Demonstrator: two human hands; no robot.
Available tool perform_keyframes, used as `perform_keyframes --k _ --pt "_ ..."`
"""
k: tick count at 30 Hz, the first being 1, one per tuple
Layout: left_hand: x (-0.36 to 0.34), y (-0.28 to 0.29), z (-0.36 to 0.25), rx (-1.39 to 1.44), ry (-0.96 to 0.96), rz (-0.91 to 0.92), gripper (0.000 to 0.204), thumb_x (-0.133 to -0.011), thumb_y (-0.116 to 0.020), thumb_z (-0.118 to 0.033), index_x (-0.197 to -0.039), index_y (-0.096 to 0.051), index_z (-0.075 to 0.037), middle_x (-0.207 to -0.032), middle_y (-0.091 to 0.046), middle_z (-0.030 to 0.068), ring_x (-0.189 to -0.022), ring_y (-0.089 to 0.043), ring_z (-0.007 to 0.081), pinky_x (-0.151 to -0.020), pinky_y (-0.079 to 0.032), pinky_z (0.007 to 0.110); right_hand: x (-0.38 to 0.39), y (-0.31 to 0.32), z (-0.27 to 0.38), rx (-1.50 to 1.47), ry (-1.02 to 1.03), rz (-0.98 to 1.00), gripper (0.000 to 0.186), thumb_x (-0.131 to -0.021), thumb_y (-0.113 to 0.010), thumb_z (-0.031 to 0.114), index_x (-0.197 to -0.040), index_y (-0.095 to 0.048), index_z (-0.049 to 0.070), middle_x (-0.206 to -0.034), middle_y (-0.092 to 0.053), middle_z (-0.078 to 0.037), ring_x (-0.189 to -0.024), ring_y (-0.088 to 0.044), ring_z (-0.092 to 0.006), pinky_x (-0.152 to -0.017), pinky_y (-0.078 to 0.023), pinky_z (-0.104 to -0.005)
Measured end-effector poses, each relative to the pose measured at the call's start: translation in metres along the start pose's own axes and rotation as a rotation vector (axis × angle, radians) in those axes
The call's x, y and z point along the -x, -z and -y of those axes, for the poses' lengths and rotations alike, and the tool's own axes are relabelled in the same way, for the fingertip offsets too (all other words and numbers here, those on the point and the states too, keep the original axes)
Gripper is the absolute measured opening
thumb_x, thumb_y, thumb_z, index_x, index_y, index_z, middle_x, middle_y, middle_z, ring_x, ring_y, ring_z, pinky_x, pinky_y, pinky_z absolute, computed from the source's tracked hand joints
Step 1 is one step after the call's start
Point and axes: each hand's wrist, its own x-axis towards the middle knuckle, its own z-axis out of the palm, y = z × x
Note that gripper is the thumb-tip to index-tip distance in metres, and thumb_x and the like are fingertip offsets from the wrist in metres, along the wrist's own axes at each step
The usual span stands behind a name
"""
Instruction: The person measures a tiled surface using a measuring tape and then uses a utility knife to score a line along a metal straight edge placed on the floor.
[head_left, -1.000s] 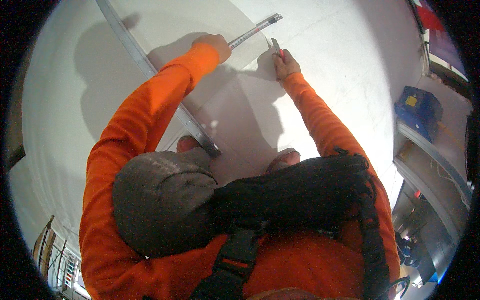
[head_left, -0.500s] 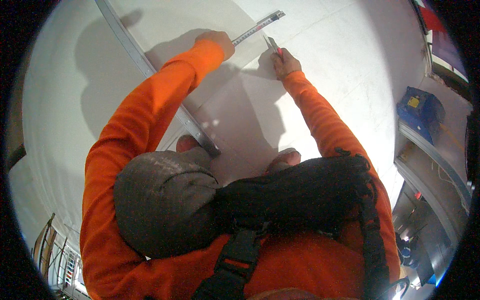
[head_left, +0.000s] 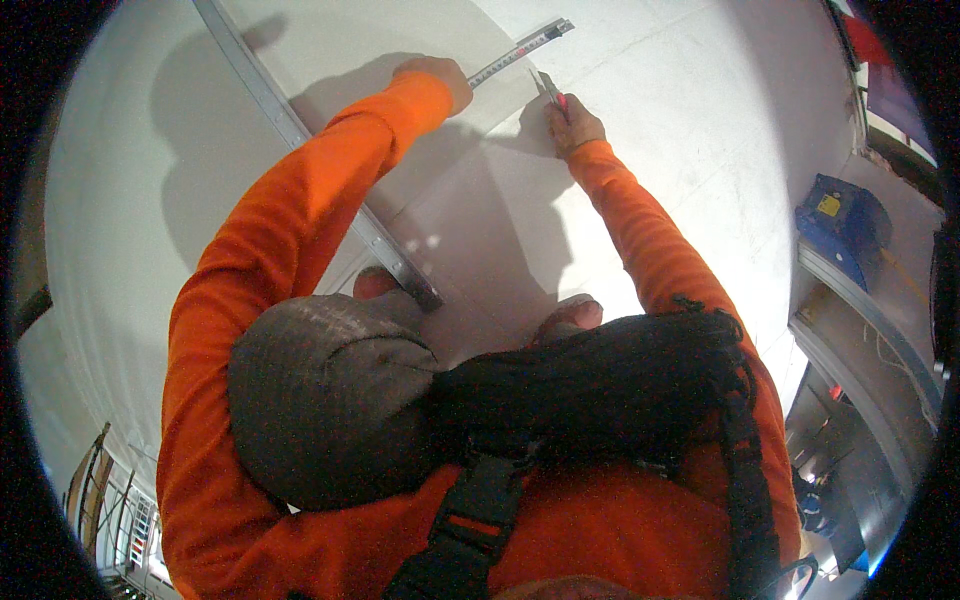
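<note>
My left hand (head_left: pixel 438 80) is closed at the near end of an extended tape measure (head_left: pixel 510 63), whose blade slants up to the right over the pale board. The hand hides whatever case it has. My right hand (head_left: pixel 576 127) grips a utility knife (head_left: pixel 551 91) with a pinkish-red part on its handle. The knife points up and left, just below the tape's far half; I cannot tell whether its tip touches the surface. Beneath both hands lies a large whitish board (head_left: pixel 640 110), with my arms' shadows across it.
A long metal profile (head_left: pixel 262 92) runs diagonally under my left arm to near my foot (head_left: pixel 376 282). My other foot (head_left: pixel 572 318) is right of it. On the right sit a blue case-like object (head_left: pixel 842 225) and curved-looking pale metal strips (head_left: pixel 868 290). A rack-like structure (head_left: pixel 125 520) stands lower left.
Both hands have shifted very slightly right, with the tape measure and knife still in them. Nothing else has visibly moved.
</note>
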Motion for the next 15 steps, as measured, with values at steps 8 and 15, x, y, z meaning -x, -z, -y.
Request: perform_keyframes --k 8,15 --pt "0.002 0.003 -0.007 -0.027 -0.015 -0.013 0.036 -0.088 -0.051 -0.031 -0.107 -0.068 -0.005 -0.108 -0.066 0.0184 -0.102 -0.063 0.035 -0.087 -0.049 0.043 -0.005 0.001 -0.009 0.004 0.065 -0.027 0.032 -0.093 -0.05 0.035 -0.106 -0.054 0.006 -0.069 -0.058 -0.007 -0.055 -0.057 -0.0178 -0.048 -0.047 -0.0326" --pt "0.001 0.0 -0.001 -0.022 -0.032 -0.008 0.038 -0.089 -0.051 -0.034 -0.105 -0.069 -0.005 -0.107 -0.066 0.0178 -0.101 -0.063 0.0347 -0.086 -0.05 0.043 0.003 0.002 0.005 -0.011 -0.016 0.016 0.034 -0.09 -0.052 0.038 -0.112 -0.053 0.012 -0.09 -0.065 -0.021 -0.087 -0.063 -0.0401 -0.076 -0.048 -0.045"
